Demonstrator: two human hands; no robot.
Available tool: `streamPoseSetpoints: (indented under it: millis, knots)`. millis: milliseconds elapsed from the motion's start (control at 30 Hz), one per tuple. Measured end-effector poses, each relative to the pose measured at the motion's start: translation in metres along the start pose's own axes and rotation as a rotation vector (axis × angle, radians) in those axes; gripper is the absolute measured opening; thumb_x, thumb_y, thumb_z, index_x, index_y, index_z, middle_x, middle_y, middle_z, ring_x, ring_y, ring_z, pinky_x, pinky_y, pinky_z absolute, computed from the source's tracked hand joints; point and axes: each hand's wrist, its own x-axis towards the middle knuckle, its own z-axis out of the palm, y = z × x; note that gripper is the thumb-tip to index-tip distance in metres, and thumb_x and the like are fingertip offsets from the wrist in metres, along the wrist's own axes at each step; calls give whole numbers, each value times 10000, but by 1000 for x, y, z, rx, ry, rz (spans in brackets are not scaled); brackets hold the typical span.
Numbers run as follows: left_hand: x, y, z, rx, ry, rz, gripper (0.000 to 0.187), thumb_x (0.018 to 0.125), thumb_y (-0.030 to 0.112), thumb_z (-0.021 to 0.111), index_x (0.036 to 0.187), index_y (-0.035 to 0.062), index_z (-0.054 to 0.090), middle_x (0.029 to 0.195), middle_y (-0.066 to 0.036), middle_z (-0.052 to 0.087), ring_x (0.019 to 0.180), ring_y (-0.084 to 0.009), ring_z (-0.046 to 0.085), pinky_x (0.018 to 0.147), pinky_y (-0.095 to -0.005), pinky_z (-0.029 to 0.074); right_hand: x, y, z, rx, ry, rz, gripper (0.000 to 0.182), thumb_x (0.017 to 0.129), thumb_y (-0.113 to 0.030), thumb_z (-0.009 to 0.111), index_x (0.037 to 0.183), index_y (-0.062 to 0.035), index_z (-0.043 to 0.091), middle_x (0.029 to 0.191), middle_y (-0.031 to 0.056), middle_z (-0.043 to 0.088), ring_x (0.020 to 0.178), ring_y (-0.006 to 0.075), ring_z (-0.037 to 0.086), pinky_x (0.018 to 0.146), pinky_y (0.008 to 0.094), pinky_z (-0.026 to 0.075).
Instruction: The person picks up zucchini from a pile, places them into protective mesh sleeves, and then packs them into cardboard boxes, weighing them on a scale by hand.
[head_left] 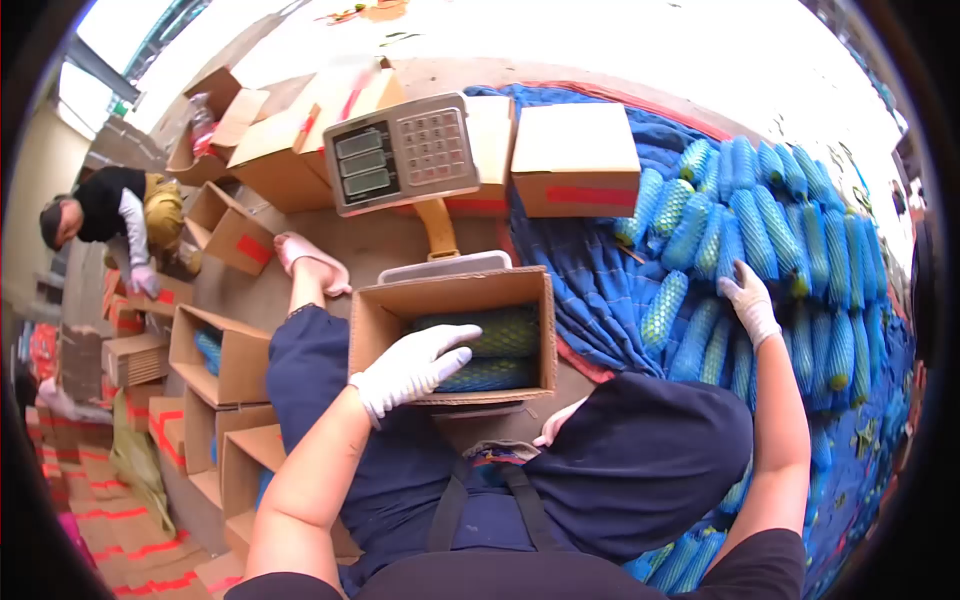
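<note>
My left hand (pixel 415 370), in a white glove, is over the left part of an open cardboard box (pixel 450 290), its fingers spread and holding nothing. Inside the box lie green produce pieces in blue mesh sleeves (pixel 500 335). The box stands in front of a scale with a grey display (pixel 403 153). My right hand (pixel 748 303), also gloved, reaches to the pile of blue-netted pieces (pixel 757 232) on the right. Its fingers touch or are close to one netted piece (pixel 730 246); whether they grip it is unclear.
A closed box (pixel 575 160) stands behind the scale's right side. Open boxes (pixel 222 355) line the left, beside stacked cartons (pixel 120 540). Another person (pixel 125 215) bends over boxes at the far left. A blue cloth (pixel 580 270) lies under the netted pieces.
</note>
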Motion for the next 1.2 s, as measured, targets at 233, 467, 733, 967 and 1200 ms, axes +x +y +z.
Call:
streamPoseSetpoints:
  millis: [233,467,733,967,1200]
  knots:
    - [-25,22,-2,95,194,-142,392,993,284,510,1327,81,547,1270,-145,602,1181,-331,558,1029,-402,426,183,267,-21,-681,580,-164,792,801,-176,746,1466,-24,343,1487,228,375,1322,350,442,1118,432,347]
    - [-14,39,-2,154,257,-158,396,987,271,512,1326,69,549,1282,-152,599,1189,-332,558,1042,-411,421,149,43,-43,-962,-73,506,766,755,-723,604,1202,-106,680,1261,139,638,1142,313,619,960,438,492]
    - [10,76,-8,37,333,-34,343,929,163,592,1240,23,621,1196,-157,655,1105,-319,618,979,-376,465,98,60,-9,-407,201,421,1075,688,-417,820,1495,6,249,1350,294,494,1214,413,533,1005,432,446]
    - [26,104,-5,-29,422,57,433,963,313,566,1222,-31,614,1160,-179,666,1146,-284,600,1045,-402,413,65,40,-19,901,145,326,874,683,-428,826,1348,9,464,1216,168,613,1124,266,597,951,385,478]
    - [130,154,35,-1105,91,2,931,846,470,711,1524,57,225,1468,-215,401,1318,-349,447,1118,-485,337,-5,-117,-21,1129,-306,-175,944,843,-517,704,1477,44,286,1321,154,546,1195,207,543,1016,351,425]
